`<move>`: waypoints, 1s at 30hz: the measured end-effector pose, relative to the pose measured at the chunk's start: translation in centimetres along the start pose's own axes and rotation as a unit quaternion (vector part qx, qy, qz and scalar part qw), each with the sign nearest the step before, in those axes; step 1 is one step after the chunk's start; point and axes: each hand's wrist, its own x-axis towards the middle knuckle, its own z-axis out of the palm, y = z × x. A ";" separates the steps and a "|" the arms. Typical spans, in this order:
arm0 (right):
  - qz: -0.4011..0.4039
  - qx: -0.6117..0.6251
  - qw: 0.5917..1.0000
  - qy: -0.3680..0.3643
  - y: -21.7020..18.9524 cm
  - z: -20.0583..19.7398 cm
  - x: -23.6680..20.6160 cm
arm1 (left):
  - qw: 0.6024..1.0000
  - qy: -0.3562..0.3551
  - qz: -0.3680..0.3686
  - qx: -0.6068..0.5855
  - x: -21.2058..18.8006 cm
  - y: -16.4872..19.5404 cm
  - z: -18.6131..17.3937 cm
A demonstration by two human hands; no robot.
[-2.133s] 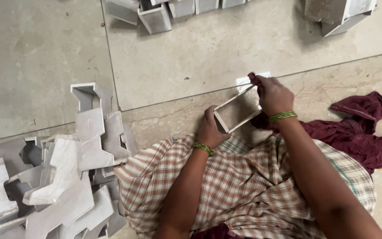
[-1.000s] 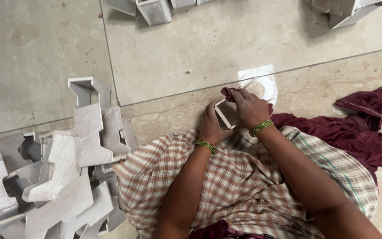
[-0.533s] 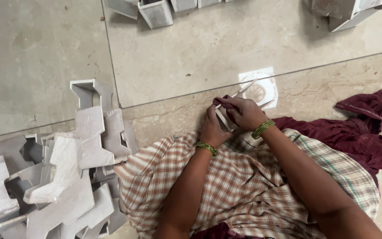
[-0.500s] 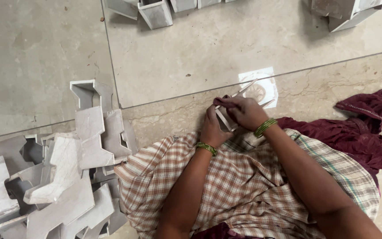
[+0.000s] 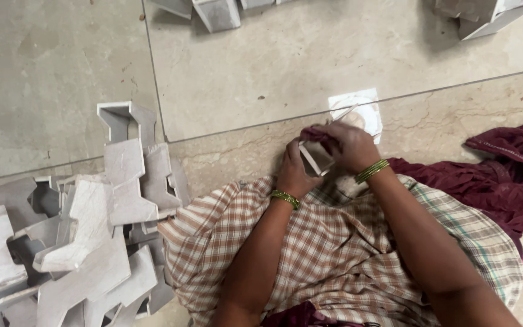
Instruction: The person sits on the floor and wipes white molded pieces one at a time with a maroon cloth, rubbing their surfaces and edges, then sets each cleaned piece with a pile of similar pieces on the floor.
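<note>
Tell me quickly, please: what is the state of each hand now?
Left hand: closed on the small grey channel piece.
Right hand: closed on a maroon cloth, pressed on that piece.

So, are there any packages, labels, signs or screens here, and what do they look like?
White sheet: flat on the floor just beyond the hands, squarish, white with a faint round mark; possibly a label or wrapper, cannot tell.
Packages, signs, screens: none in view.
Grey piece: held by the left hand and right hand, plain, no label visible.
</note>
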 end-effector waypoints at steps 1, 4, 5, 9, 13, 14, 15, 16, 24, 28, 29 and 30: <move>-0.009 0.007 1.000 -0.002 -0.2 0.0 -0.2 | 1.000 0.007 0.003 -0.004 -0.1 0.0 0.1; -0.046 -0.004 0.999 -0.021 -0.8 0.2 -0.4 | 1.000 0.017 0.022 -0.015 0.0 0.2 0.0; -0.066 -0.025 0.997 -0.044 -1.0 0.3 -0.3 | 0.999 0.015 0.026 -0.018 0.1 0.3 -0.1; -0.032 0.004 0.983 -0.178 -0.5 -0.2 0.2 | 0.997 -0.020 -0.075 -0.024 0.1 0.7 -0.7; -0.010 0.109 0.970 -0.217 1.1 -2.8 0.0 | 0.998 0.005 0.045 0.043 0.1 -0.1 -0.1; -0.001 0.097 0.977 -0.189 1.0 -2.9 -0.2 | 0.999 -0.021 -0.021 0.025 0.1 -0.5 0.2; 0.009 0.084 0.983 -0.161 0.8 -2.9 -0.5 | 0.995 -0.048 -0.086 0.006 0.1 -0.9 0.6; -0.012 0.057 0.984 -0.171 0.2 -2.5 -0.7 | 0.998 -0.028 -0.048 0.021 0.1 -1.3 0.8; -0.082 -0.073 0.993 -0.040 -1.9 -0.4 -0.4 | 0.993 -0.053 -0.109 -0.005 0.6 -0.3 0.2; -0.077 -0.082 0.980 -0.163 -0.9 -0.8 -0.7 | 0.997 -0.047 -0.065 0.013 0.4 -0.1 -0.2; -0.084 -0.079 0.972 -0.203 -0.9 -0.6 -0.8 | 0.998 -0.039 -0.038 0.014 0.2 -0.3 -0.3; -0.090 -0.076 0.963 -0.242 -1.0 -0.2 -0.9 | 0.999 -0.031 -0.011 0.014 0.0 -0.6 -0.3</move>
